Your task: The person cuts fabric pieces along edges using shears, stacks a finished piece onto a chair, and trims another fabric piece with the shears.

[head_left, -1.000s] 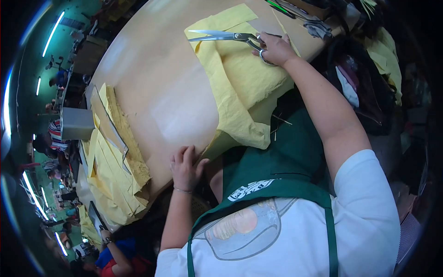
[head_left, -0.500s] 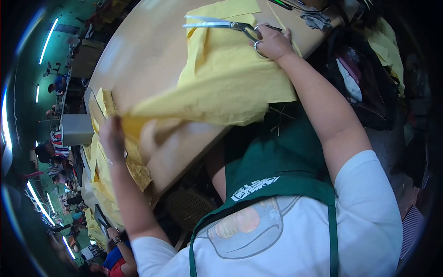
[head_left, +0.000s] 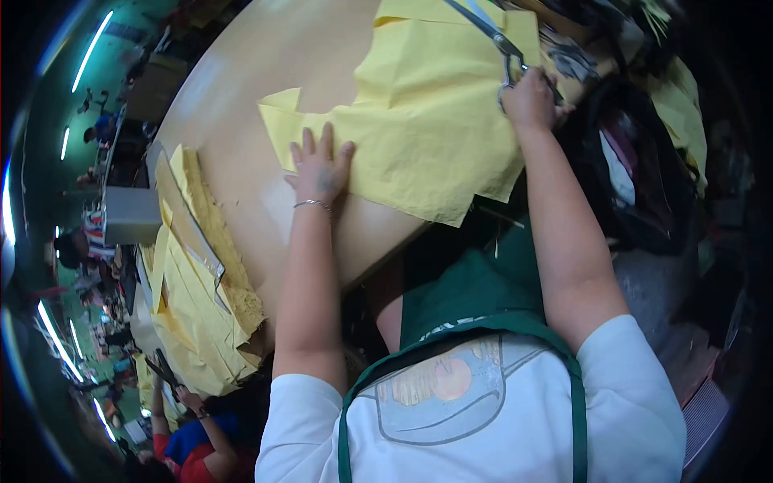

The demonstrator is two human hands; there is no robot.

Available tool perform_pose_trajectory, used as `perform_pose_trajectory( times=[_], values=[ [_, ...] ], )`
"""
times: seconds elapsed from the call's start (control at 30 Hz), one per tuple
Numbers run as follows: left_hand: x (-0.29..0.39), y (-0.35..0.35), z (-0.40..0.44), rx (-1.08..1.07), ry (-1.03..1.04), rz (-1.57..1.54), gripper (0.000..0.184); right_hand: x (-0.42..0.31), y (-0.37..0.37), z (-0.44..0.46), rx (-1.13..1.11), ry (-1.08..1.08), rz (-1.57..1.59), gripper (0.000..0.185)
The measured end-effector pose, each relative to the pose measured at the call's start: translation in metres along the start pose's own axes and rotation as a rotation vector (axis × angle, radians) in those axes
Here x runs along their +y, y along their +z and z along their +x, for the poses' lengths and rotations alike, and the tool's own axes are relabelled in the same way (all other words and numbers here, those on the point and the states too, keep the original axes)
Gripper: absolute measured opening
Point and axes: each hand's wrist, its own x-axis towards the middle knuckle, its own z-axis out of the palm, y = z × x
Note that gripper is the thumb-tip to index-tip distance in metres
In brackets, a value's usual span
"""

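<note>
A large piece of yellow fabric [head_left: 427,137] lies spread over the right part of the table, its near corner hanging past the edge. My left hand [head_left: 318,171] rests flat on the fabric's left end, fingers spread. In my right hand [head_left: 533,101] is a pair of metal scissors [head_left: 501,40], fingers wrapped round the handles. The blades point away to the upper left, above the fabric's far right part, and run out of view at the top.
On the table's [head_left: 233,105] left lies a stack of yellow fabric pieces [head_left: 193,314] with a clear flat template [head_left: 193,213] on it. A black bag [head_left: 644,169] and grey cloth [head_left: 570,60] are at the right. A co-worker in red [head_left: 193,451] handles scissors at the lower left.
My left hand has let go of the lifted fabric edge, moved right and now presses it flat. The fabric has settled on the table. My right hand and the scissors have shifted right.
</note>
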Motion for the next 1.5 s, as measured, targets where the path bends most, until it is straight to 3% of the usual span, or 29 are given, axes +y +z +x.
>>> perform_pose_trajectory(
  times=[0.1, 0.2, 0.23, 0.33, 0.47, 0.57, 0.67, 0.83, 0.87, 0.9, 1.0, 1.03, 1.07, 1.1, 1.13, 1.23, 1.33, 1.4, 1.43, 1.5],
  values=[
    [-0.018, 0.002, 0.022, 0.053, 0.056, -0.190, 0.053, -0.004, -0.015, 0.001, -0.082, 0.031, 0.004, 0.038],
    [-0.063, 0.005, 0.061, 0.349, -0.123, -1.231, 0.052, 0.013, -0.001, 0.006, 0.096, -0.069, -0.094, 0.044],
    [-0.091, 0.016, 0.082, 0.643, -0.268, -0.874, 0.047, 0.018, 0.002, 0.008, 0.112, -0.140, -0.069, 0.045],
    [-0.103, 0.003, 0.105, 0.112, -0.444, -0.615, 0.043, 0.028, 0.012, 0.011, 0.093, -0.294, -0.002, 0.047],
    [-0.074, -0.013, 0.136, -0.258, -0.360, -0.440, 0.041, 0.031, 0.017, 0.013, -0.010, -0.333, 0.060, 0.047],
    [-0.087, -0.004, 0.176, 0.123, -0.298, -0.434, 0.032, 0.028, 0.015, 0.011, -0.002, -0.300, 0.080, 0.046],
    [-0.081, -0.058, 0.188, 0.348, -0.287, -0.327, 0.031, 0.026, 0.021, 0.009, 0.076, -0.281, 0.076, 0.045],
    [-0.122, -0.090, 0.213, 0.641, -0.225, -0.092, 0.055, -0.032, -0.054, -0.010, -0.412, -0.289, 0.050, 0.027],
    [-0.124, -0.089, 0.209, 0.717, -0.209, -0.078, 0.058, -0.035, -0.055, -0.013, -0.400, -0.370, 0.066, 0.025],
    [-0.123, -0.085, 0.203, 0.673, -0.245, -0.171, 0.063, -0.037, -0.055, -0.014, -0.386, -0.457, 0.077, 0.024],
    [-0.118, -0.035, 0.139, 0.550, -0.045, -0.086, 0.057, -0.037, -0.036, -0.016, -0.396, -0.616, 0.131, 0.033],
    [-0.100, -0.029, 0.103, 0.268, -0.008, -0.089, 0.054, -0.033, -0.018, -0.017, -0.372, -0.650, 0.146, 0.037],
    [-0.081, -0.009, 0.067, 0.286, 0.148, -0.127, 0.055, -0.030, -0.008, -0.020, -0.354, -0.678, 0.164, 0.040],
    [-0.049, -0.002, 0.032, 0.034, -0.040, -0.063, 0.057, -0.032, -0.008, -0.020, -0.441, -0.626, 0.103, 0.048],
    [-0.022, -0.006, 0.005, -0.159, -0.074, -0.100, 0.057, -0.032, -0.007, -0.019, -0.431, -0.606, 0.071, 0.047],
    [0.004, -0.007, -0.023, -0.062, -0.001, -0.090, 0.052, -0.035, -0.003, -0.005, -0.364, -0.602, -0.003, 0.040],
    [0.005, -0.014, -0.036, -0.169, 0.247, -0.264, 0.047, -0.032, -0.018, 0.008, -0.370, -0.577, -0.083, 0.031],
    [0.004, -0.016, -0.055, -0.185, 0.432, -0.274, 0.045, -0.007, -0.015, 0.003, -0.095, -0.646, 0.095, 0.027],
    [-0.002, -0.013, -0.060, -0.073, 0.574, -0.315, 0.043, -0.002, -0.025, -0.005, -0.175, -0.561, 0.148, 0.027],
    [-0.020, -0.015, -0.061, -0.167, 0.311, -0.855, 0.035, 0.006, -0.040, -0.021, -0.244, -0.502, 0.250, 0.027]
  ],
)
